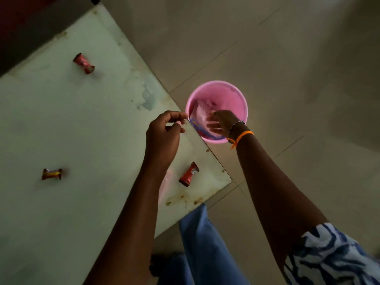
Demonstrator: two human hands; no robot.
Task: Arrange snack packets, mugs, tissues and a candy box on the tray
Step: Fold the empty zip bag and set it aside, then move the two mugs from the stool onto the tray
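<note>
Three small red snack packets lie on a pale green table [61,124]: one at the far left [83,63], one at the near left [51,174], one near the table's right corner [188,174]. A pink bucket [236,93] stands on the floor just past the table's edge, with a pinkish plastic packet [200,113] inside. My right hand [221,124] reaches into the bucket, fingers spread, touching that packet. My left hand [164,134] hovers over the table edge beside the bucket, fingers loosely curled with thumb and forefinger nearly pinched, holding nothing visible. No tray, mugs or tissues show.
Beige tiled floor [287,58] fills the right side. A dark red surface [20,17] lies beyond the table at the upper left. My blue trouser leg [203,243] is below the table corner. The table top is stained near its right edge.
</note>
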